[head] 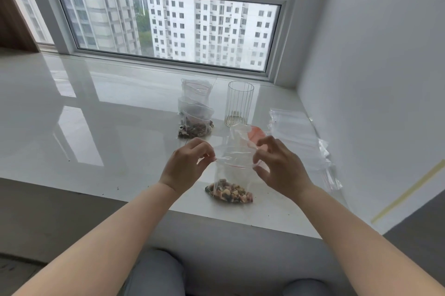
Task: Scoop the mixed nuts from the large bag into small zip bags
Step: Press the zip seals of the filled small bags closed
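Clear plastic small zip bag (pixel 234 175) at centre frame, held upright over the white glossy sill (pixel 96 127); its bottom rests on the sill near the front edge. Mixed nuts (pixel 230 194) fill only the bottom of it (brown, tan and pale pieces). Red zip line visible across the bag's upper part.

Left hand (pixel 186 165): thumb and fingertips pinching the bag's top left corner, other fingers curled. Right hand (pixel 277 165): thumb and forefinger pinching the top right corner, remaining fingers loosely bent above the bag. Top strip stretched between the two pinches; whether the seal is closed, cannot tell.

Behind the held bag, right of centre: a second clear bag with a red-orange patch (pixel 250 136), partly hidden by the right hand; cannot tell what is in it.

Upper centre: cluster of filled zip bags (pixel 196 112) standing together, nuts visible in the nearest one. Just right of them, a ribbed clear glass (pixel 239 103), upright, apart from the bags.

Right of frame: flat stack of empty zip bags (pixel 301 136) along the white wall.

Top of frame: window (pixel 168 26) with apartment blocks outside. Bottom centre: grey-clad knees (pixel 156 271)
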